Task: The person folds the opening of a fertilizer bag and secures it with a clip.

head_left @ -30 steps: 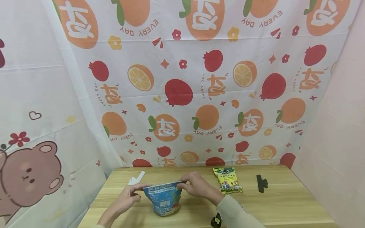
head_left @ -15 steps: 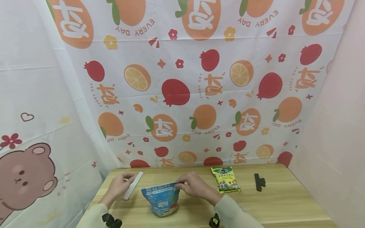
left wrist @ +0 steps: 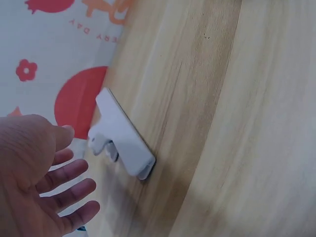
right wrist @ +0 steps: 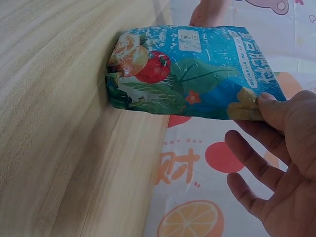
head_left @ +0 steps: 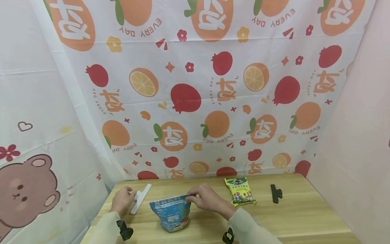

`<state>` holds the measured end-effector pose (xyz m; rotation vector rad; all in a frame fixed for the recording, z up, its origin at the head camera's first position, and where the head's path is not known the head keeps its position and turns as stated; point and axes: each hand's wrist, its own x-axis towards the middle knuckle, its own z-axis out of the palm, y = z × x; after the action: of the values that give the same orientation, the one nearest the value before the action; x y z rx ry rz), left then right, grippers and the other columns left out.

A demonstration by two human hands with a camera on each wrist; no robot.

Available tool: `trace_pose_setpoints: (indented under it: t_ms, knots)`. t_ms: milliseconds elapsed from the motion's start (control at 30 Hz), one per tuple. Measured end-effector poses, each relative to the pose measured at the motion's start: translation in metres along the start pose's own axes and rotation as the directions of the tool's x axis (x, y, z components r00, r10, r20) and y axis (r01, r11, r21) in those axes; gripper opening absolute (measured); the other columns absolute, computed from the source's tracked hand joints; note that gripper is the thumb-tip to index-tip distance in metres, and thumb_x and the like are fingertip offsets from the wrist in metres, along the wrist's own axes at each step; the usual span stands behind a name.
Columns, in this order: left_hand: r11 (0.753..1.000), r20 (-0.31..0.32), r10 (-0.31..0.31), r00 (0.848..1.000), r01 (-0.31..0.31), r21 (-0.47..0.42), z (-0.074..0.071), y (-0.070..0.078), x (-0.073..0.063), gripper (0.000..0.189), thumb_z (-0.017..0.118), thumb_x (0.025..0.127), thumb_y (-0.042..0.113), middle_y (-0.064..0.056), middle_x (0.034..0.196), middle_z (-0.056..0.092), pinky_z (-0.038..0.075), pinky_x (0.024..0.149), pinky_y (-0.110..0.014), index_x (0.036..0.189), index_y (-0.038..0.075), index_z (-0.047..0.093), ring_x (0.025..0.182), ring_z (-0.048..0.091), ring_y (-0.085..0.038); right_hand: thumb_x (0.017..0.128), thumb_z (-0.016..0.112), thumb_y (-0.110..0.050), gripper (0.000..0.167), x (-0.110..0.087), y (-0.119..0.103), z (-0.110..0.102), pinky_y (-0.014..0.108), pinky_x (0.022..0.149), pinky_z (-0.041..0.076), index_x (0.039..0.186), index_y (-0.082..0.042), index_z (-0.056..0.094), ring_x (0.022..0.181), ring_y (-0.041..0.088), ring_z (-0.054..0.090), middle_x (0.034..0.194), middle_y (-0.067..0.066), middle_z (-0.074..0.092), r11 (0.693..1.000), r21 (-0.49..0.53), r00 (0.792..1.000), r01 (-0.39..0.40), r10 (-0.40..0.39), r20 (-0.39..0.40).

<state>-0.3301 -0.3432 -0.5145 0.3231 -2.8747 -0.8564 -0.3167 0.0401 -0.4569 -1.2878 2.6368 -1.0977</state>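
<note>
A blue printed bag [head_left: 172, 214] stands upright on the table, vegetables pictured on its front. My right hand [head_left: 203, 199] pinches the bag's top right corner between thumb and forefinger, the other fingers spread in the right wrist view. A white bag clip [left wrist: 121, 136] lies at the table's left side. Right beside its handle is my left hand [head_left: 123, 199]; in the left wrist view its fingers are loosely bent, with a small gap to the clip. The bag's top edge looks pressed flat, and I cannot tell whether it is sealed.
On the wooden table [head_left: 292, 223], a yellow packet [head_left: 240, 191] lies at the back right. Further right is a black clip [head_left: 276, 193]. A printed cloth [head_left: 182, 135] hangs behind the table's back edge.
My left hand has let go of the bag's top left corner and moved left to the white clip. My right hand has kept its pinch on the bag, which stays in place.
</note>
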Motion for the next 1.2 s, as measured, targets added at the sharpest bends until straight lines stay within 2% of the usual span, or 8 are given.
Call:
trace_pose_setpoints:
  t_ms: [133,333,467,667,833,1000,1100,1200]
  knots:
    - [0.999,0.014,-0.043,0.999,0.043,0.008,0.004,-0.004,0.000,0.044,0.057,0.099,0.023,-0.038,0.117,0.064,0.052,0.087,-0.058,0.117,-0.018,0.060,0.104,0.062,-0.052,0.099,0.066,-0.026,0.016,0.000,0.001,0.001,0.015,0.078,0.052,0.096,-0.019,0.080,0.086,-0.007,0.066,0.096,-0.009,0.079,1.000,-0.004,1.000,0.001,-0.001,-0.002]
    - [0.997,0.017,-0.071,0.997,0.072,-0.013,0.008,-0.007,-0.002,0.035,0.058,0.099,0.021,-0.028,0.100,0.070,0.050,0.070,-0.043,0.106,-0.012,0.067,0.082,0.063,-0.031,0.099,0.066,-0.025,0.016,0.000,0.002,0.002,0.014,0.076,0.052,0.098,-0.018,0.080,0.083,-0.007,0.064,0.097,-0.009,0.079,1.000,-0.003,1.000,-0.002,0.002,0.008]
    - [0.996,0.016,-0.091,0.996,0.092,-0.022,0.011,-0.006,-0.001,0.030,0.058,0.099,0.020,-0.024,0.097,0.070,0.048,0.068,-0.039,0.105,-0.008,0.068,0.082,0.061,-0.030,0.099,0.066,-0.025,0.016,0.001,0.003,0.002,0.014,0.075,0.052,0.098,-0.018,0.080,0.083,-0.008,0.064,0.096,-0.009,0.079,1.000,-0.010,1.000,0.000,0.000,0.005]
    - [0.988,0.022,-0.149,0.989,0.149,-0.031,0.014,-0.006,0.001,0.023,0.057,0.099,0.016,-0.012,0.081,0.066,0.043,0.061,-0.031,0.095,-0.003,0.068,0.075,0.058,-0.024,0.099,0.066,-0.026,0.016,0.002,0.003,0.003,0.014,0.073,0.051,0.097,-0.017,0.080,0.080,-0.008,0.063,0.095,-0.009,0.079,1.000,-0.002,1.000,-0.003,0.003,0.002]
    - [0.991,0.023,-0.131,0.991,0.131,-0.033,0.013,-0.004,-0.001,0.028,0.057,0.099,0.019,-0.004,0.068,0.060,0.039,0.059,-0.029,0.076,0.004,0.066,0.069,0.055,-0.020,0.099,0.067,-0.026,0.016,0.001,0.004,0.003,0.014,0.073,0.051,0.096,-0.018,0.080,0.079,-0.007,0.062,0.094,-0.010,0.079,1.000,-0.009,1.000,-0.003,0.003,-0.005]
    - [0.991,0.051,-0.122,0.991,0.125,-0.054,0.010,-0.002,-0.004,0.045,0.055,0.100,0.020,0.005,0.052,0.046,0.034,0.058,-0.029,0.055,0.015,0.053,0.059,0.047,-0.015,0.099,0.066,-0.027,0.016,0.002,0.005,0.003,0.014,0.072,0.050,0.097,-0.018,0.080,0.079,-0.007,0.062,0.095,-0.011,0.079,1.000,-0.007,1.000,-0.010,0.010,-0.007]
    - [0.991,0.066,-0.107,0.992,0.112,-0.079,0.010,-0.002,-0.004,0.049,0.052,0.100,0.020,0.008,0.049,0.041,0.034,0.055,-0.028,0.051,0.018,0.047,0.053,0.044,-0.012,0.099,0.067,-0.027,0.016,0.002,0.006,0.003,0.014,0.072,0.050,0.097,-0.019,0.080,0.080,-0.008,0.062,0.095,-0.012,0.078,1.000,-0.011,1.000,-0.014,0.014,-0.014]
    - [0.991,0.066,-0.081,0.995,0.088,-0.100,0.010,-0.001,-0.003,0.045,0.050,0.101,0.019,0.006,0.052,0.041,0.035,0.055,-0.028,0.056,0.016,0.046,0.055,0.044,-0.013,0.099,0.067,-0.028,0.016,0.001,0.006,0.003,0.014,0.070,0.050,0.096,-0.020,0.080,0.079,-0.008,0.062,0.094,-0.012,0.078,1.000,-0.006,1.000,-0.012,0.012,-0.021]
